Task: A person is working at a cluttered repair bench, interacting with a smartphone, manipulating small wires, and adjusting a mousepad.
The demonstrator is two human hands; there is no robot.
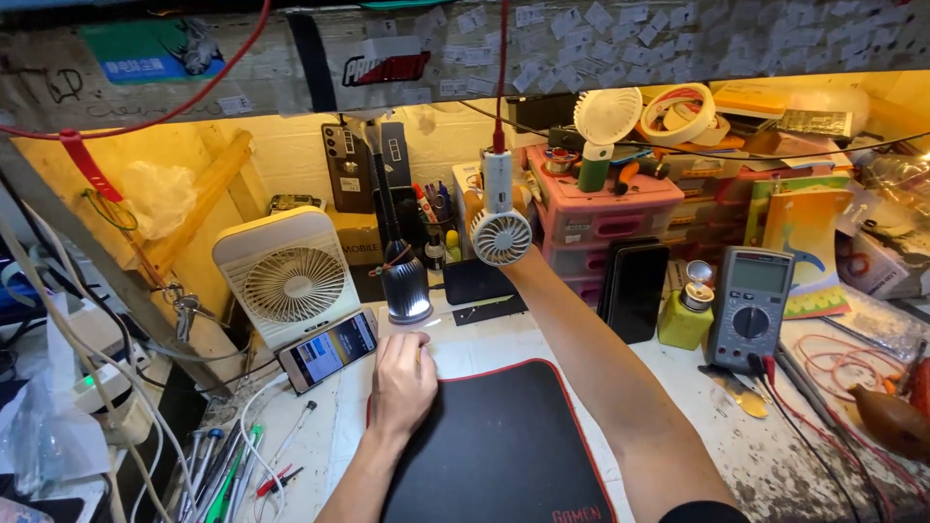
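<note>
My left hand (402,383) lay flat, fingers loosely curled, holding nothing, on the top edge of the black red-trimmed rubber mat (504,446) on the desk (775,455). My right hand (477,205) closed round the small white plastic handheld fan (500,218) raised above the desk; I judged it light, rigid, slightly fragile, best gripped by its stem. Pale rectangular stickers (581,39) covered the shelf edge above.

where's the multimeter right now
In the head view, the grey multimeter stands on the right of the bench, beside the yellow bottle.
</note>
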